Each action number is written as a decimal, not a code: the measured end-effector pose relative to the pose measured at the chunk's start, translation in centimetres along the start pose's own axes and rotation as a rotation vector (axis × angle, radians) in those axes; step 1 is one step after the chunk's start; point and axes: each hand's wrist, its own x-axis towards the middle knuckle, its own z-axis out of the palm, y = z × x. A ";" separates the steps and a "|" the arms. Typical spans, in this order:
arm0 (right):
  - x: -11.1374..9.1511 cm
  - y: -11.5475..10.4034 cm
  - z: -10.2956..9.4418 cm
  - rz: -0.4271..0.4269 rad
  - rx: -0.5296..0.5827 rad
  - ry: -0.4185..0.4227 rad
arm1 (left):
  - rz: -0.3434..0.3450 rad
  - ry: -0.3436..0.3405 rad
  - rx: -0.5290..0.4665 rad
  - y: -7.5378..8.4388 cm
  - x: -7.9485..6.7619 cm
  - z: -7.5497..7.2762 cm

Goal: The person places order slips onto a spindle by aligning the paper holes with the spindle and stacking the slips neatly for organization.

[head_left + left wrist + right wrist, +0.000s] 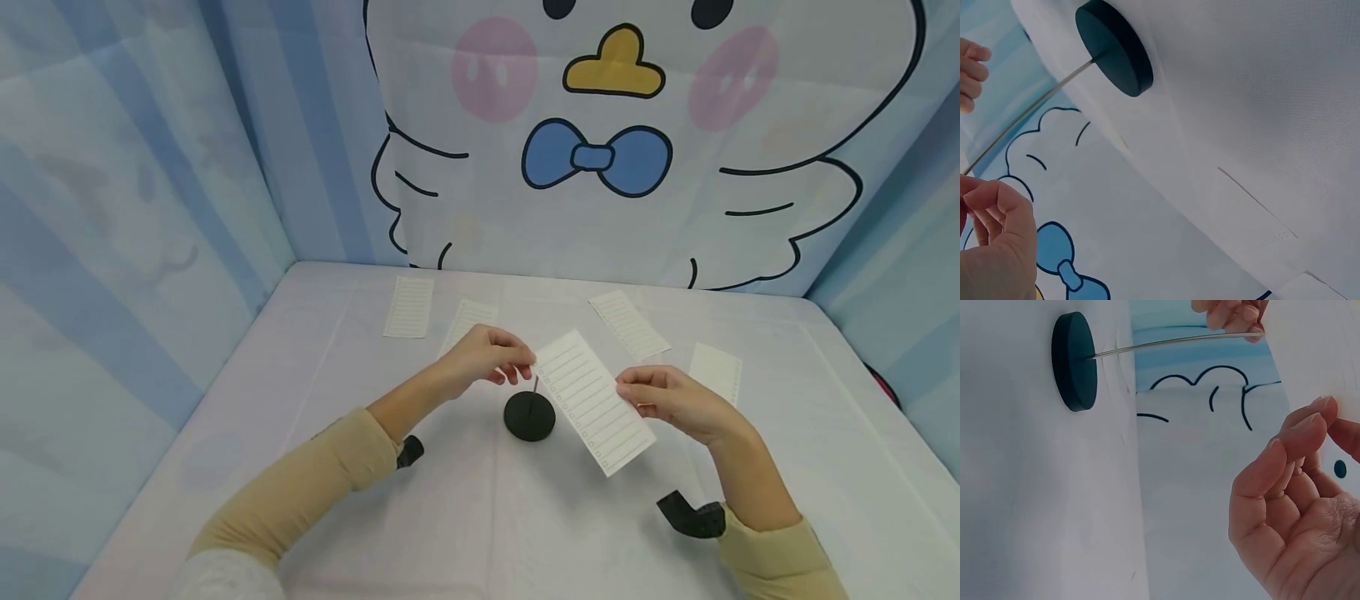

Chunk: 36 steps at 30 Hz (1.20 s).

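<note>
A white checklist sheet (pixel 596 404) with printed lines and small boxes is held at a slant above the table. At its upper left corner, my left hand (pixel 491 358) pinches the paper between thumb and fingers. My right hand (pixel 678 400) pinches the sheet's right edge. Below the left fingers stands a paper spike, its round black base (pixel 529 417) on the table. Its thin metal rod (pixel 1179 342) rises to the left fingertips beside the paper; whether the tip touches or pierces the sheet is hidden.
Several similar sheets lie towards the back of the white table: a far-left sheet (pixel 408 307), one partly behind the left hand (pixel 470 315), a back-right sheet (pixel 630 325) and one behind the right hand (pixel 716 371). A printed curtain (pixel 330 133) encloses the table's back and sides.
</note>
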 end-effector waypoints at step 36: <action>1.9 2.8 -0.1 0.112 -0.014 -0.025 | -0.014 -0.047 -0.076 -1.9 1.0 -0.1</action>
